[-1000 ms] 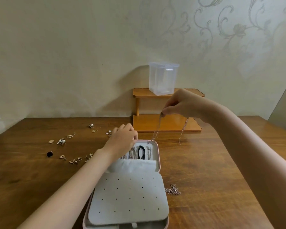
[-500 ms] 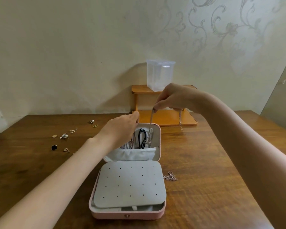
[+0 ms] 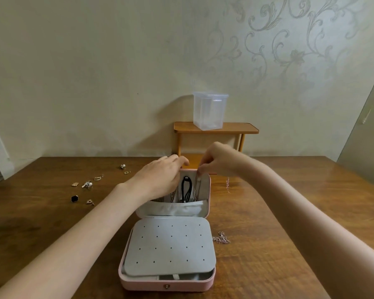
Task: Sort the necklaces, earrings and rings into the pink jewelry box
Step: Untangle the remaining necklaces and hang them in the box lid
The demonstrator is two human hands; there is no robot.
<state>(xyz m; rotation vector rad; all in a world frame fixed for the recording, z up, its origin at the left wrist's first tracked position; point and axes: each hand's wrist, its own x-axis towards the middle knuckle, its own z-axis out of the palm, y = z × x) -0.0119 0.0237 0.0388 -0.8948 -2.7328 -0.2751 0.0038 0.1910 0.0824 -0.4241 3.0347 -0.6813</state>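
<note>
While the thin silver necklace (image 3: pixel 197 184) is being pinched between thumb and fingertips of the right hand (image 3: pixel 219 161) at the top edge of the raised lid (image 3: pixel 206 192), its chain is being hung down the lid's grey lining, beside a black cord (image 3: pixel 185 188) already hanging there. The left hand (image 3: pixel 160 178) is being rested against the lid's upper left, fingers curled over its rim, seemingly steadying it. To do this step well, the chain is probably best seated on its hook before being released, and its loose end, which is trailing over the lid's right side toward the table (image 3: pixel 289 212), tucked into the lid pocket (image 3: pixel 173 209). Further out, the pink jewelry box (image 3: pixel 166 284) is lying open, another chain (image 3: pixel 221 238) just beside its base, and earrings (image 3: pixel 87 184) are waiting at left.
</note>
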